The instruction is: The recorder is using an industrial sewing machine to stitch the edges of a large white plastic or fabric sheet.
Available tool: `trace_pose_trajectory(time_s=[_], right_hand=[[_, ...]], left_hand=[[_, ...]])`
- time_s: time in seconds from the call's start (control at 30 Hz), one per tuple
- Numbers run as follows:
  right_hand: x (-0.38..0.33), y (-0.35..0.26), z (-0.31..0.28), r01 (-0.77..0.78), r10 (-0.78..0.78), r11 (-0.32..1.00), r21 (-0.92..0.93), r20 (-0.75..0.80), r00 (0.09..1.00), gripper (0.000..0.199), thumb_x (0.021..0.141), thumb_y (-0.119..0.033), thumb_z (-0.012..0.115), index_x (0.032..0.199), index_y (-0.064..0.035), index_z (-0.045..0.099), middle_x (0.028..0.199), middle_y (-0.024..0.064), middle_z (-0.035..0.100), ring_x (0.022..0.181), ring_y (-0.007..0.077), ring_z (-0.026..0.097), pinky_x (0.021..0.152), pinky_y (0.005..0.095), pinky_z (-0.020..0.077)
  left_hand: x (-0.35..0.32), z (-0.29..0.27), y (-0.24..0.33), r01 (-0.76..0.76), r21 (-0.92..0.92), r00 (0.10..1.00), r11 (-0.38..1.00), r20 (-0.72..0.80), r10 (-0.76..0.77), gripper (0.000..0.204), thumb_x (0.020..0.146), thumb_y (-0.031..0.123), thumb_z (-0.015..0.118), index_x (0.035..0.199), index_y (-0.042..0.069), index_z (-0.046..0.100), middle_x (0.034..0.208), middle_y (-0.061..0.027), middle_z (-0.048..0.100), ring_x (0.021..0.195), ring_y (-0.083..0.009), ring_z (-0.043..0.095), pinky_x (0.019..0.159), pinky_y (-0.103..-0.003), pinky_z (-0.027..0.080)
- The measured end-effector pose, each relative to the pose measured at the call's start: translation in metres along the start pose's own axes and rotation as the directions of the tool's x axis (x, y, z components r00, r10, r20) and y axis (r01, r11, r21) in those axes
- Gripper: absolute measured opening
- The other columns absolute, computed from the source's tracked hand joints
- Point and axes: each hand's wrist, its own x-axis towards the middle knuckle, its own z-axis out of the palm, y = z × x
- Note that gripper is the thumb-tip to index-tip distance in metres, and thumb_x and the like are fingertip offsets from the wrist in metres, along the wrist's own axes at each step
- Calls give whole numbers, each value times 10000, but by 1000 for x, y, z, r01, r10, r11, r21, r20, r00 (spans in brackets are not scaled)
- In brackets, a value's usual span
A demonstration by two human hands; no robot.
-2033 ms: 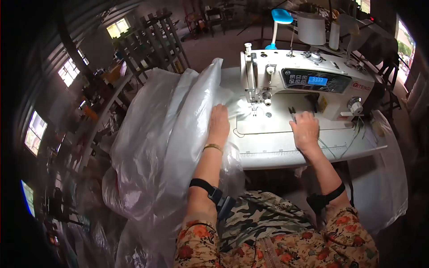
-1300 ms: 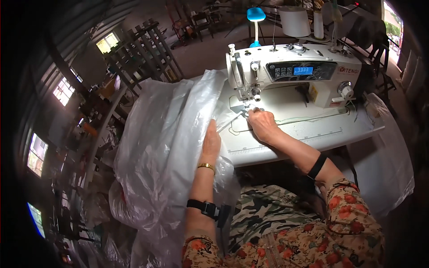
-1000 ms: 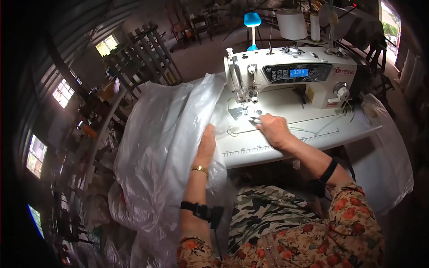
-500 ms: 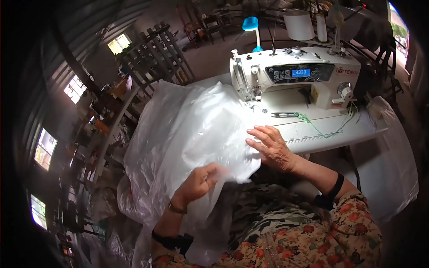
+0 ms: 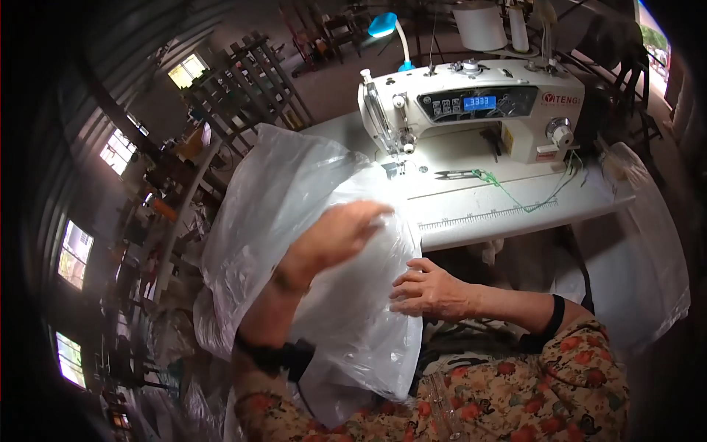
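A large translucent white plastic sheet or bag (image 5: 287,173) spreads over the left end of the sewing table and drapes down to my lap. Above it my left hand (image 5: 335,239) is raised, reaching toward the sewing machine; motion smears its fingers. My right hand (image 5: 434,291) rests on the plastic at its right edge, in front of the table, fingers slightly apart. Its thumb is hard to make out. The white sewing machine (image 5: 471,103) stands beyond both hands, and the plastic's far corner lies close to its needle area.
Thread snips (image 5: 458,174) and a green thread tangle (image 5: 508,191) lie on the table (image 5: 486,208) beneath the machine's arm. Behind stand a blue lamp (image 5: 383,25) and a white thread cone (image 5: 480,28). More white plastic (image 5: 633,272) hangs at the right.
My left hand has moved up and right over the plastic. My right hand has come down along the edge toward me, and the plastic's near part now hangs lower over my lap.
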Motion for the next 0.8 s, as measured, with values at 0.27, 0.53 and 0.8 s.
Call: trace_pose_trajectory(time_s=[0.27, 0.53, 0.8], right_hand=[[-17, -5, 9, -2, 2, 997, 83, -4, 1000, 285, 876, -165, 600, 1155, -156, 660, 1160, 38, 645, 1146, 199, 575, 1061, 481, 362], [-69, 3, -1, -135, 194, 926, 352, -137, 971, 285, 890, -201, 617, 1147, -85, 660, 1200, 80, 659, 1175, 269, 584, 1056, 480, 380], [-79, 5, -9, -146, 267, 885, 442, -226, 937, 273, 920, -216, 617, 1151, -80, 669, 1209, 95, 671, 1177, 284, 603, 1054, 488, 390]], left_hand=[[58, 101, -86, 186, 151, 959, 971, -242, -146, 94, 934, 101, 509, 924, 9, 500, 915, -203, 595, 892, -422, 573, 790, -497, 462], [50, 132, -93, 185, 83, 873, 979, -471, -125, 235, 949, 120, 533, 1137, -13, 581, 1174, -215, 621, 1106, -386, 577, 949, -442, 465], [59, 135, -99, 193, 30, 869, 981, -469, -157, 272, 949, 151, 553, 1138, -40, 596, 1263, -221, 591, 1194, -379, 541, 1020, -427, 433]])
